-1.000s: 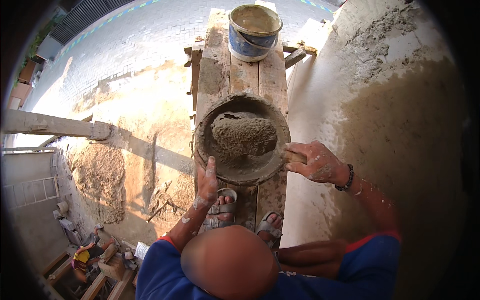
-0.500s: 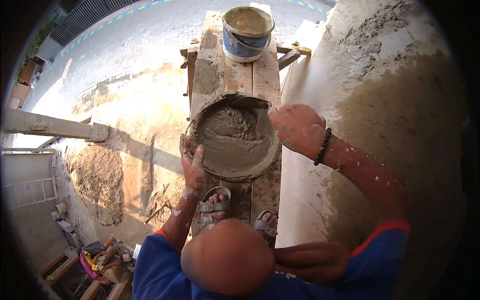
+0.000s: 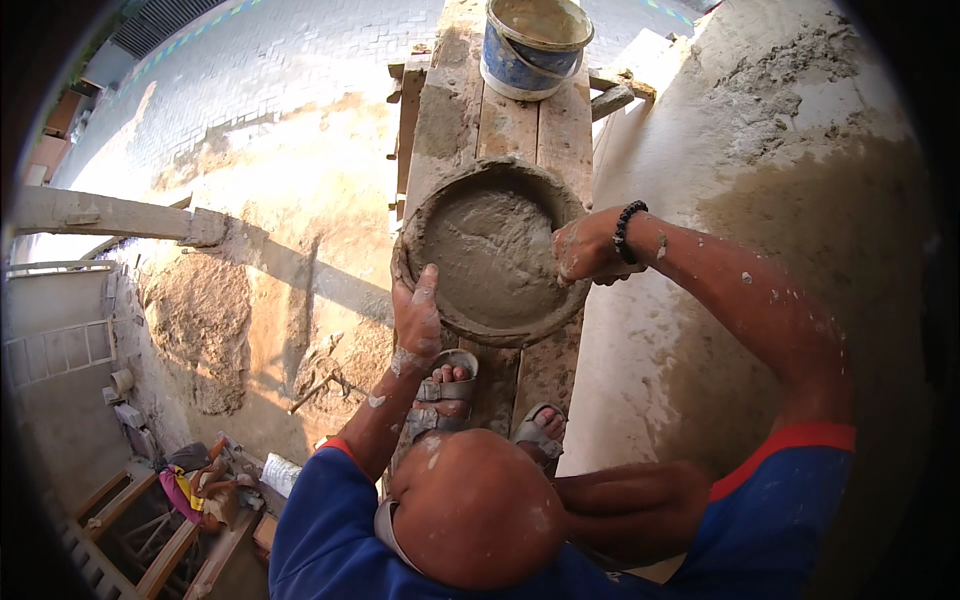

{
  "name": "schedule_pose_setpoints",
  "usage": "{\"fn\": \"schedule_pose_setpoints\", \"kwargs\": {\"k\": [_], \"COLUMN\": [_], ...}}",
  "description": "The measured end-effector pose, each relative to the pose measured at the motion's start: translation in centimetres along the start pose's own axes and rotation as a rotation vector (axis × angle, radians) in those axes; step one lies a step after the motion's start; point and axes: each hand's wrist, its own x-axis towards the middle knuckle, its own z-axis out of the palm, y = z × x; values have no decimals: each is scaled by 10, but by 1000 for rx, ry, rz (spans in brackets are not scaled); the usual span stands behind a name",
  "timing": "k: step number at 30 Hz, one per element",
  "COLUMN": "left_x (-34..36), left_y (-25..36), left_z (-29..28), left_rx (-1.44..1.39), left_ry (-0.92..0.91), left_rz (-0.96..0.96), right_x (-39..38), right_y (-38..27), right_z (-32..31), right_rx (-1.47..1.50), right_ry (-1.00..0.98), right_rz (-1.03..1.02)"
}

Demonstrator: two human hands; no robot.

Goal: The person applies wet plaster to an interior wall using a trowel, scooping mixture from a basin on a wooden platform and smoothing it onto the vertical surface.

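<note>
A round dark basin (image 3: 500,335) of grey mortar (image 3: 485,245) rests on the wooden planks (image 3: 505,135). My left hand (image 3: 418,310) grips the basin's left rim, thumb toward the inside, fingers mostly hidden behind it. Closed at the right side of the basin, my right hand (image 3: 590,248) holds a trowel whose wooden handle showed earlier; now the hand and mortar hide most of it. My sandalled feet are on the planks below the basin.
A blue bucket (image 3: 520,70) stands at the planks' far end. A pale mortar-stained wall (image 3: 650,370) runs along the right. On the left are a wooden beam (image 3: 110,215) and rough ground (image 3: 200,330) lower down, with another person (image 3: 205,485) among timber at lower left.
My right hand dipped into the basin from the right, rose to its upper right, then came back down with the wrist turned. The heaped mortar now lies flatter and smoother.
</note>
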Motion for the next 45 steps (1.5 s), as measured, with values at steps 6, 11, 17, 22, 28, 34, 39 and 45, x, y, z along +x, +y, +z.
{"fn": "schedule_pose_setpoints", "kwargs": {"k": [6, 11, 17, 22, 28, 34, 39, 45], "left_x": [6, 5, -3, 2, -14, -12, -11, -4], "left_y": [-6, 1, 20, 65, 102, 104, 102, 113], "left_z": [-3, -3, -4, 1, 51, 133, 175, 180], "left_rx": [-26, -136, 490, 608, -248, -136, 15, 149], "left_ry": [11, -18, 47, -60, -281, -473, -472, -641], "left_rz": [-16, -82, 208, 79, -396, -422, -408, -319], "right_x": [5, -6, -7, -30, -33, -102, -123, -123], "right_y": [-38, -53, -66, -66, -66, -78, -97, -115], "right_z": [34, 65, 113, 94, 107, 122, 182, 211], "right_rx": [1284, 1539, 784, 360, 325, 662, 991, 1188], "right_ry": [396, 392, 1402, 1191, 1093, 1138, 1281, 1301], "right_rz": [14, -88, 37, 283, 434, 514, 478, 569]}}
